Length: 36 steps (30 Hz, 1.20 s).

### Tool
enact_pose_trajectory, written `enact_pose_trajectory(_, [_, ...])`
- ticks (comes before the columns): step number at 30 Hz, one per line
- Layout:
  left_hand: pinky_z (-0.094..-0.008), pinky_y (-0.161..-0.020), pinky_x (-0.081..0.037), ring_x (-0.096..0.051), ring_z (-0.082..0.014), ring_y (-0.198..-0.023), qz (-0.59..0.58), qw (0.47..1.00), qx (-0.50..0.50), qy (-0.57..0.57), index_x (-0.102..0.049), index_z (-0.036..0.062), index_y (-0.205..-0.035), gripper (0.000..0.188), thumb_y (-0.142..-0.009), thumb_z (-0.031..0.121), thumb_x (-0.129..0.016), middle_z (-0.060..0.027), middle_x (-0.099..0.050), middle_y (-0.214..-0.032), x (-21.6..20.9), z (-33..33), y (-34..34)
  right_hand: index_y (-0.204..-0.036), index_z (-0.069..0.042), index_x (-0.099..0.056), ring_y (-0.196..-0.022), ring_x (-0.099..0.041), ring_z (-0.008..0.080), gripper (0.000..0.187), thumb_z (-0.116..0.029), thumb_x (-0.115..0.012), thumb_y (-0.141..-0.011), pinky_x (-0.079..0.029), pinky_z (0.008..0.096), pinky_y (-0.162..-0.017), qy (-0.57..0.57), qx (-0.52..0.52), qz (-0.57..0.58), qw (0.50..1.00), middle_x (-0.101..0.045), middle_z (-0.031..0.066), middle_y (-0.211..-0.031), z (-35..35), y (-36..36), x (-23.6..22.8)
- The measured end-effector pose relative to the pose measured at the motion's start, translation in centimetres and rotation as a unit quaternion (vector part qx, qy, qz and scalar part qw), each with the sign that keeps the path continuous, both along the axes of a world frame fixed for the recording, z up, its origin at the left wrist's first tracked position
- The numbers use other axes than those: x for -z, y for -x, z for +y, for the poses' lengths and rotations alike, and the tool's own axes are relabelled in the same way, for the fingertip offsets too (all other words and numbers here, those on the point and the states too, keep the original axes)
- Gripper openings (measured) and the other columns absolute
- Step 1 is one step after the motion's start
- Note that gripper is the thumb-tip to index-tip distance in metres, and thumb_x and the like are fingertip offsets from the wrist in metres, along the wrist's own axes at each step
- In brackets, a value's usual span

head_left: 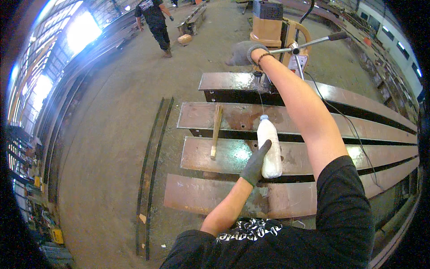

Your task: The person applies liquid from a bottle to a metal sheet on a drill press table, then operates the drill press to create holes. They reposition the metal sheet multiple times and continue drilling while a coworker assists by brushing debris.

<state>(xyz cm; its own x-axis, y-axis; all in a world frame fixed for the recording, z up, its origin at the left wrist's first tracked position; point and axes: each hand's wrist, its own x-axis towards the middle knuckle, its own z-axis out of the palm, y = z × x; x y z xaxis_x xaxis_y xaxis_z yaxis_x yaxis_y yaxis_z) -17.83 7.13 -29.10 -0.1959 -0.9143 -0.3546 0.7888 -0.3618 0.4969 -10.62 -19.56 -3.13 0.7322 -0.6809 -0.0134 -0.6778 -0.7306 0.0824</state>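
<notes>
My left hand (256,167), in a dark grey glove, is wrapped round a clear plastic bottle (269,150) of milky white liquid with a blue cap. A thin stream runs from the cap up toward the drill bit (258,76) of a magnetic drill (267,30). My right hand (247,53), also gloved, closes round the end of a spoke of the drill's feed handle; its fingers are a little blurred. Below the drill, the bit meets the farthest steel beam (230,81). Wet patches lie round the holes in the second beam (197,114).
A brush (216,134) with long bristles lies across the beams left of the bottle. The drill's cable (347,121) trails over them at right. Two narrow steel bars (154,175) lie on the floor at left. Another person (154,22) walks at the far left.
</notes>
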Motion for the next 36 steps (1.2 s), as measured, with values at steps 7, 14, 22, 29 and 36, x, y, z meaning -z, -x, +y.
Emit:
enact_pose_trajectory(7, [-0.0407, -0.075, -0.062, -0.072, -0.0265, -0.087, -0.02, 1.0, -0.003, -0.013, -0.061, 0.003, -0.128, 0.059, -0.098, 0.054, -0.066, -0.0107, -0.071, -0.105, -0.9, 0.2, 0.3, -0.112, 0.0, -0.077, -0.106, -0.071, 0.042, 0.068, -0.06, -0.055, -0.09, -0.054, 0.0506, -0.095, 0.016, -0.033, -0.006, 0.999, -0.073, 0.0248, -0.117, -1.1, 0.7, 0.5])
enact_pose_trajectory(14, [-0.0413, -0.072, -0.062, -0.072, -0.0272, -0.085, -0.019, 1.0, 0.001, -0.009, -0.062, 0.0035, -0.125, 0.058, -0.098, 0.054, -0.065, -0.0108, -0.071, -0.105, 0.3, 0.0, -0.1, -0.112, 0.001, -0.077, -0.109, -0.07, 0.0423, 0.067, -0.059, -0.055, -0.09, -0.053, 0.0494, -0.097, -0.001, -0.035, -0.005, 0.999, -0.073, 0.0256, -0.119, 0.1, 0.4, 0.0])
enact_pose_trajectory(22, [-0.0406, -0.072, -0.063, -0.073, -0.0275, -0.083, -0.008, 1.0, -0.001, -0.025, -0.06, 0.0014, -0.127, 0.059, -0.099, 0.053, -0.064, -0.0141, -0.072, -0.102, 0.5, 0.0, 0.0, -0.113, 0.002, -0.076, -0.109, -0.07, 0.042, 0.069, -0.06, -0.056, -0.091, -0.053, 0.0492, -0.098, 0.014, -0.042, 0.003, 0.999, -0.072, 0.0266, -0.119, -1.0, 0.3, 0.8])
enact_pose_trajectory(29, [-0.0424, -0.071, -0.062, -0.072, -0.0275, -0.086, -0.014, 1.0, -0.013, -0.012, -0.058, 0.0038, -0.131, 0.06, -0.098, 0.054, -0.066, -0.0121, -0.07, -0.107, -0.5, 0.6, 0.1, -0.11, -0.001, -0.078, -0.106, -0.071, 0.0416, 0.066, -0.06, -0.058, -0.09, -0.054, 0.0491, -0.095, 0.035, -0.027, -0.008, 0.999, -0.074, 0.0245, -0.116, -2.9, -0.5, 3.1])
enact_pose_trajectory(36, [-0.0422, -0.074, -0.062, -0.072, -0.0274, -0.087, -0.028, 0.999, -0.006, -0.017, -0.053, 0.0013, -0.135, 0.066, -0.096, 0.052, -0.07, -0.0129, -0.07, -0.105, -0.1, 0.9, 0.0, -0.108, -0.003, -0.078, -0.102, -0.073, 0.0413, 0.062, -0.059, -0.059, -0.088, -0.056, 0.0474, -0.091, 0.045, -0.064, -0.02, 0.997, -0.074, 0.0234, -0.114, -5.1, -0.9, 4.8])
